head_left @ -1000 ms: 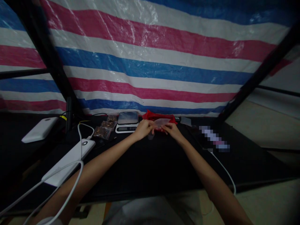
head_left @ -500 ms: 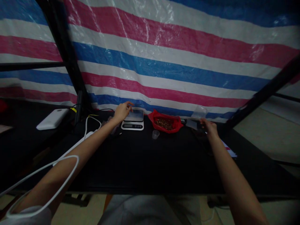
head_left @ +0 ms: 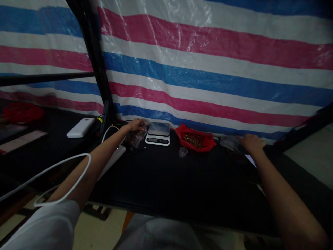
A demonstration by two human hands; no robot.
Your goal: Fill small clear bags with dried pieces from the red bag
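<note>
My left hand (head_left: 134, 125) reaches to the far left of the black table (head_left: 166, 180), fingers closed on a small filled bag (head_left: 142, 124) above a pile of similar packed bags (head_left: 135, 138). Right of the pile stands a white kitchen scale (head_left: 158, 134). A red bag (head_left: 206, 142) holding brown pieces lies open further right, with a small clear cup (head_left: 183, 151) in front of it. My right hand (head_left: 251, 143) lies flat on a stack of empty clear bags (head_left: 229, 142) at the far right.
A striped tarp (head_left: 208, 69) hangs behind the table and a black post (head_left: 97, 66) rises at the left. A white power bank (head_left: 80, 127) and a white power strip (head_left: 114, 156) with white cables (head_left: 62, 166) lie to the left. Papers (head_left: 19, 140) sit on a neighbouring surface.
Both hands were together over the red bag holding a clear bag. They parted: the left went past the scale to the packed pile, the right swung to the clear bags and lowered onto them.
</note>
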